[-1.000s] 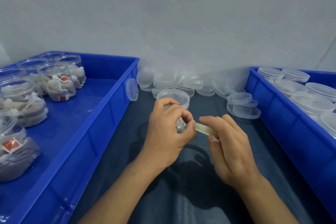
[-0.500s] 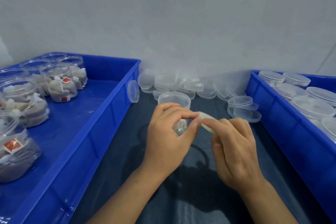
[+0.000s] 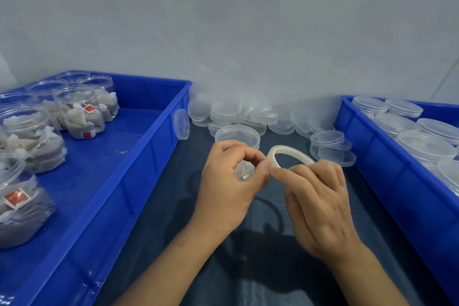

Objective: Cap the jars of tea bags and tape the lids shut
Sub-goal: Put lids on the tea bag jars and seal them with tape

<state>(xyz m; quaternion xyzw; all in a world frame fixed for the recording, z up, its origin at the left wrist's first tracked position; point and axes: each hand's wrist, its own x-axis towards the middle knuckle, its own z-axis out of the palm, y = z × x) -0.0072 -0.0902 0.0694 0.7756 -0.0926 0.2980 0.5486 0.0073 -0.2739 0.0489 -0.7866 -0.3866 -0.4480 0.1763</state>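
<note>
flanking the dark blue cloth-covered table [image 3: 159, 206], a blue plastic tray of uncapped clear jars of tea bags [image 3: 82, 117] is seen at the left and a blue plastic tray of capped jars [image 3: 427, 146] at the right. a lidded clear jar [image 3: 237, 134] stands just behind the hands. the thin translucent ring of tape [image 3: 275, 152], edge-on a second ago, is now tilted up and its opening is shown. it is gripped by the right hand [image 3: 320, 196]; its edge is pinched by the left hand [image 3: 231, 181], so the tape end is probably being sought.
</note>
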